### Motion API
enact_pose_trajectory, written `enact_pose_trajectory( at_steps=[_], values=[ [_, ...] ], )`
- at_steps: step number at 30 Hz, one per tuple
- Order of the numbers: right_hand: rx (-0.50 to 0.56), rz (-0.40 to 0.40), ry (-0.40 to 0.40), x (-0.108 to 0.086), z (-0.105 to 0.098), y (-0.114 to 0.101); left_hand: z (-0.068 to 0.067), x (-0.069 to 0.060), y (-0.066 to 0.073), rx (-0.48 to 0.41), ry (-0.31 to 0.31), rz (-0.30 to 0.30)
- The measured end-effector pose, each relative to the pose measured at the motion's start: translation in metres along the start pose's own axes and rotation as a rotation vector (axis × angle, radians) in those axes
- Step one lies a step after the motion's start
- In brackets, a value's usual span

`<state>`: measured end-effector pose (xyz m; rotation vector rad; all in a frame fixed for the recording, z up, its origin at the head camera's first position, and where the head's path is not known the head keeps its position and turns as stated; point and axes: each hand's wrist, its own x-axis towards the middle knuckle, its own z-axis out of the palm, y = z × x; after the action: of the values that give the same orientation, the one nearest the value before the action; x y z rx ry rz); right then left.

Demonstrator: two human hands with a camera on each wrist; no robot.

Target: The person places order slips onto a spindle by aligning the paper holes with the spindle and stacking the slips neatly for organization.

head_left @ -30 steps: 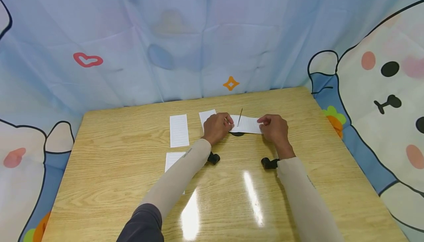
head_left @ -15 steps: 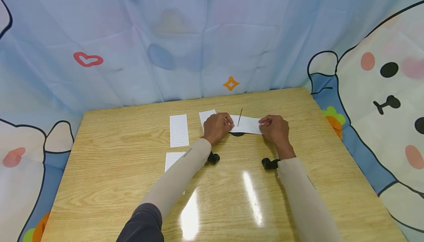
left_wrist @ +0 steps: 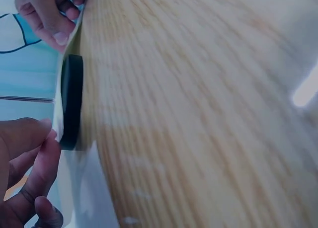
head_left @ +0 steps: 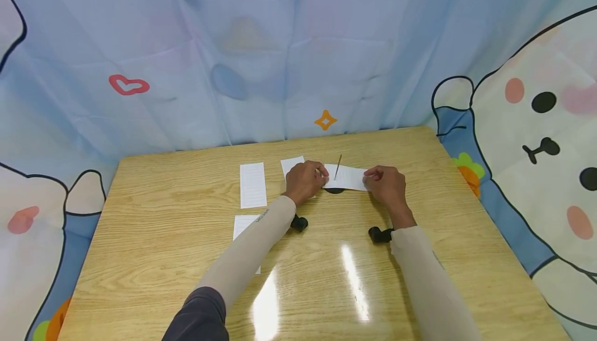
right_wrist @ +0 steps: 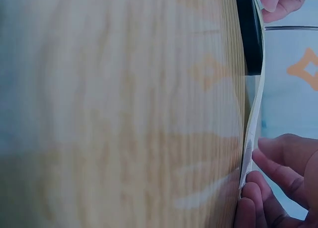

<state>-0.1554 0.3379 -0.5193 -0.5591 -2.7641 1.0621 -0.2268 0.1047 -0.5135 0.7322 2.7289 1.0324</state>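
A thin upright spike (head_left: 338, 166) stands through a white paper slip (head_left: 351, 177), which lies over a round black base (head_left: 334, 191). The left hand (head_left: 304, 181) pinches the slip's left end between thumb and finger; in the left wrist view its fingertips touch the paper beside the black base (left_wrist: 73, 101). At the slip's right end is the right hand (head_left: 388, 186), thumb and fingers bent round the edge. From the right wrist, the slip (right_wrist: 252, 121) bends down from the base (right_wrist: 250, 34) to the right hand (right_wrist: 283, 183).
Lined white slips lie left of the hands: one upper left (head_left: 253, 185), one below it (head_left: 244, 224) partly under the left sleeve, and one (head_left: 291, 163) behind the left hand. Black wrist devices (head_left: 380, 235) sit under both wrists. A patterned curtain (head_left: 261, 56) hangs behind the wooden table (head_left: 168, 216).
The head view has shifted slightly. Both hands stay at the slip's ends, and the right fingers have moved only a little; the slip and spike look the same.
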Motion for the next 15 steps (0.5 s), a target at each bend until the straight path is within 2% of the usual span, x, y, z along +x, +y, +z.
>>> enact_pose_trajectory(
  at_steps=[3, 8, 15],
  values=[
    [0.026, 0.014, -0.018, -0.0018, 0.0006, 0.0009, -0.0017, -0.0009, -0.0006, -0.023, -0.032, -0.006],
    [0.060, 0.017, -0.004, -0.0030, 0.0025, 0.0040, -0.0043, -0.0021, -0.0032, -0.064, -0.083, -0.004],
    [0.087, 0.014, 0.039, -0.0060, 0.0039, 0.0049, -0.0101, -0.0084, -0.0050, -0.102, -0.106, 0.013]
  ],
)
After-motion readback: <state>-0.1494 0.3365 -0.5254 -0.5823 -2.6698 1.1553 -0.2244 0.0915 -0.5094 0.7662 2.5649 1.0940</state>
